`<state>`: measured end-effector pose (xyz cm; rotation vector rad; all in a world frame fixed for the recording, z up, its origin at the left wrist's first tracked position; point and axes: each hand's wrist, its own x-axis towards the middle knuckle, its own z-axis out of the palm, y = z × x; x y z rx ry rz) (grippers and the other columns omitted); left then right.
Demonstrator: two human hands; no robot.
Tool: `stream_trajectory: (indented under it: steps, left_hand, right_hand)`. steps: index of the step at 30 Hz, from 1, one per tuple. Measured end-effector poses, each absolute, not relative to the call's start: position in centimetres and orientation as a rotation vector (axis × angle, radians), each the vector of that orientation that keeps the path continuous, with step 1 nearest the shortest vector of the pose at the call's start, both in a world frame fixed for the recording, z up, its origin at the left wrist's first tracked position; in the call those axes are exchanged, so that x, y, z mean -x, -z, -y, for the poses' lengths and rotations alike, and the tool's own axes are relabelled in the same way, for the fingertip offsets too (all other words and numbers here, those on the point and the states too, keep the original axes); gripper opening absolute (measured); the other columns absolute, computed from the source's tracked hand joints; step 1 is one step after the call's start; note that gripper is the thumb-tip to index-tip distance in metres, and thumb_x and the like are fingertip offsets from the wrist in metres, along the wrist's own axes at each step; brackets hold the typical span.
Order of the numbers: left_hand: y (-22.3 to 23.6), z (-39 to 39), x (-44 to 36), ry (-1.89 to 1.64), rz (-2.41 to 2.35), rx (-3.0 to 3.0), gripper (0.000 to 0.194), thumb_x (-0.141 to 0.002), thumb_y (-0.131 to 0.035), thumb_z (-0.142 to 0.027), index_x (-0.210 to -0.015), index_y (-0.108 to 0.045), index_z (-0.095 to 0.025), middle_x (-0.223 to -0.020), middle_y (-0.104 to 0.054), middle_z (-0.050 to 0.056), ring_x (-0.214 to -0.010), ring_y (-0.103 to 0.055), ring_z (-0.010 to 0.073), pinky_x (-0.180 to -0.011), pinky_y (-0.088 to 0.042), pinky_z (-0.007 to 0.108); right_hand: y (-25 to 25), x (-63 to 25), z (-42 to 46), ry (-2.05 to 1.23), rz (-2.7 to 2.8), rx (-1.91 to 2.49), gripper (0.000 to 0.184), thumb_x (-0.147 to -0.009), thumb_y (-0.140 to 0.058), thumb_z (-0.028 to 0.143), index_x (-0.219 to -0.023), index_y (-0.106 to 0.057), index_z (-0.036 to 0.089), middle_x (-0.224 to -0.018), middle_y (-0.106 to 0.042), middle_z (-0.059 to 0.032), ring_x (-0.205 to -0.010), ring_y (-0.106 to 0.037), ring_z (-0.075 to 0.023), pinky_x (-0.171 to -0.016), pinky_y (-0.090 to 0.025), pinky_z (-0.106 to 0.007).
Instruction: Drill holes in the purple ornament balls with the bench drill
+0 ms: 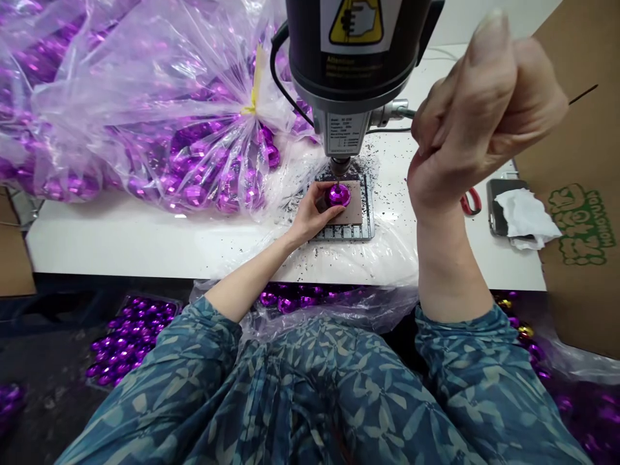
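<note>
My left hand (310,216) pinches a shiny purple faceted ball (340,196) between thumb and fingers. The ball rests on a small brown board (355,212), which lies on the slotted metal base (368,227) of a drill press (356,81). Right above the ball is the drill chuck (340,166), its bit at the ball's top; whether it has entered cannot be made out. Raised at the right, my right hand (484,110) is closed around the press's lever (407,113), whose grip is mostly hidden in the fist.
Clear plastic bags (159,110) of purple balls fill the table's back left. Dark shavings surround the base. At right lie a phone (498,210), a crumpled tissue (526,216) and a red-handled tool (471,201), beside a cardboard box (576,194). More purple balls (133,339) sit below left.
</note>
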<state>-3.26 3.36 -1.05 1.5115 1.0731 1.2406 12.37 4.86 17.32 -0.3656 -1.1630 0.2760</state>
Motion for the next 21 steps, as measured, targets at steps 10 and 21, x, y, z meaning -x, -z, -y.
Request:
stream_trajectory:
  steps: [10, 21]
  left_hand:
    - [0.7, -3.1, 3.2, -1.244, -1.076, -1.49, 0.065, -0.077, -0.091, -0.061, -0.123, -0.061, -0.027, -0.13, -0.071, 0.011, -0.125, -0.069, 0.0304, -0.114, -0.055, 0.051]
    - [1.0, -3.1, 3.1, -1.264, -1.052, -1.492, 0.061, -0.079, -0.091, -0.056, -0.123, -0.061, -0.028, -0.127, -0.069, 0.009, -0.123, -0.069, 0.0286, -0.116, -0.053, 0.052]
  right_hand:
    - [-14.0, -12.7, -5.0, -0.193, 1.186, 0.468, 0.078, -0.093, -0.059, 0.062, -0.06, -0.006, 0.015, -0.048, -0.008, 0.0016, -0.042, -0.017, 0.0011, -0.048, -0.018, -0.027]
    - [-11.2, -13.5, -6.0, -0.117, 1.209, 0.485, 0.075, -0.095, -0.055, 0.062, -0.054, -0.013, 0.015, -0.043, -0.011, 0.001, -0.042, -0.018, -0.0011, -0.047, -0.02, -0.029]
